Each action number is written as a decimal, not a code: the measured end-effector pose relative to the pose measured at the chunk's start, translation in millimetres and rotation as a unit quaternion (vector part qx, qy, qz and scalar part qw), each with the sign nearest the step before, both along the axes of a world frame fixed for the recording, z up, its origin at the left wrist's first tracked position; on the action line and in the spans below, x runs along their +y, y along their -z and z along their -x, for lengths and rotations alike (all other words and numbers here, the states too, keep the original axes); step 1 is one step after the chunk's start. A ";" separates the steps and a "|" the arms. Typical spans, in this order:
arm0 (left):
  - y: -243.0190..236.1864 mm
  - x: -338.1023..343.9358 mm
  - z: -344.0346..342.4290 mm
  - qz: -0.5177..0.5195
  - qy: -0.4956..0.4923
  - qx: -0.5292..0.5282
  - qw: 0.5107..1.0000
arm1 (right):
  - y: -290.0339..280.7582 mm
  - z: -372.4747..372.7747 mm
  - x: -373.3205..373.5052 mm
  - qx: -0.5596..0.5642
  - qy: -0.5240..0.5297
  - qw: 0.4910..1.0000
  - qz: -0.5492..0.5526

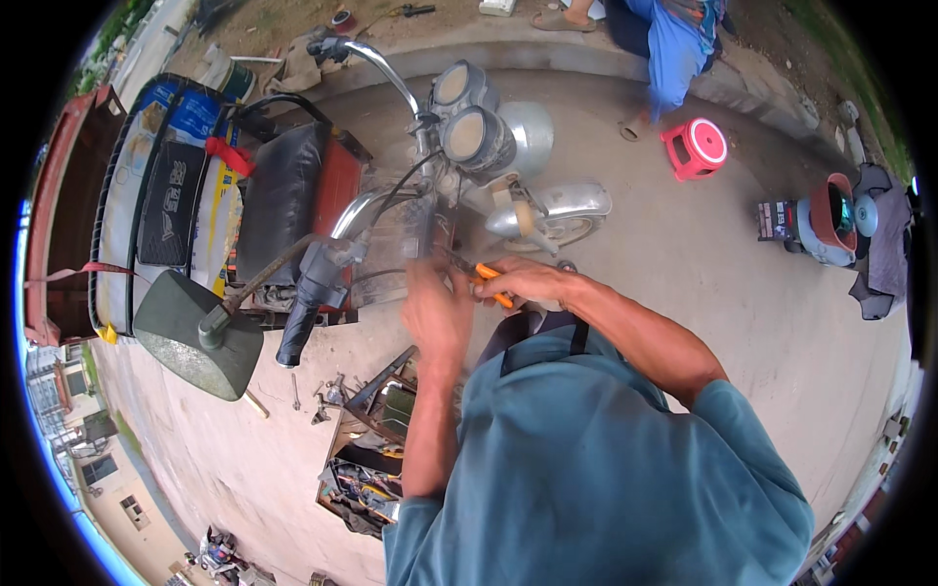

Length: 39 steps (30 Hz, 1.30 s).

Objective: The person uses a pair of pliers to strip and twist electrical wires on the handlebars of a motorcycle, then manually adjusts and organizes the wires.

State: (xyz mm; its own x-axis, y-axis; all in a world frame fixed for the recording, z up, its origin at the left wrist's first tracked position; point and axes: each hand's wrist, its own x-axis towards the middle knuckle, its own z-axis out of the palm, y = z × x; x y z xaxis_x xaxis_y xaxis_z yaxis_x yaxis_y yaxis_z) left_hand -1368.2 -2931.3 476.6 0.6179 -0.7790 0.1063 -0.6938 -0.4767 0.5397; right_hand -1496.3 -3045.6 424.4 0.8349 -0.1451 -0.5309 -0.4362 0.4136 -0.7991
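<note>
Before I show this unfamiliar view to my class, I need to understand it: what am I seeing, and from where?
No robot here: a person works bare-handed. The one picture comes from a wide fisheye camera on that person's head, looking down, so straight edges bend. The right hand has an orange-handled tool in its grip; the left hand is close beside it, its hold unclear, near a vehicle with handlebars. On the ground are an open toolbox and a red stool.
</note>
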 end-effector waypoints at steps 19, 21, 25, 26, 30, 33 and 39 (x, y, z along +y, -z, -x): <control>10.3 -20.8 39.5 0.021 -0.129 -0.080 0.988 | 13.5 -4.6 -37.7 -0.056 -0.075 0.990 -0.102; 11.0 -20.2 39.9 0.026 -0.131 -0.087 0.987 | 15.9 -4.0 -37.4 -0.051 -0.081 0.987 -0.128; 0.8 -25.2 41.6 0.017 -0.131 -0.090 0.987 | 11.2 -4.5 -40.1 -0.046 -0.083 0.988 -0.121; -0.8 -27.4 40.9 0.021 -0.127 -0.093 0.987 | 8.5 -5.0 -42.0 -0.042 -0.079 0.990 -0.110; 2.1 -23.1 37.8 0.025 -0.120 -0.070 0.990 | -0.8 -6.3 -45.4 -0.050 -0.115 0.990 -0.060; -1.3 -23.9 35.7 0.020 -0.110 -0.066 0.992 | -2.1 -6.5 -45.3 -0.049 -0.106 0.992 -0.039; -7.4 -25.8 30.1 0.040 -0.082 -0.049 0.995 | -6.5 -6.0 -42.7 -0.021 -0.087 0.995 -0.051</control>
State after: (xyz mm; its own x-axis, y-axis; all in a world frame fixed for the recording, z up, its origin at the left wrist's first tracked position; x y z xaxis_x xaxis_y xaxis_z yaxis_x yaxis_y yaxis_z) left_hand -1398.3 -2957.1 484.0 0.7198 -0.6549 0.2304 -0.6613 -0.5458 0.5146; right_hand -1490.3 -3088.3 431.0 0.8645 0.0563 -0.4994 -0.4754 0.4140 -0.7763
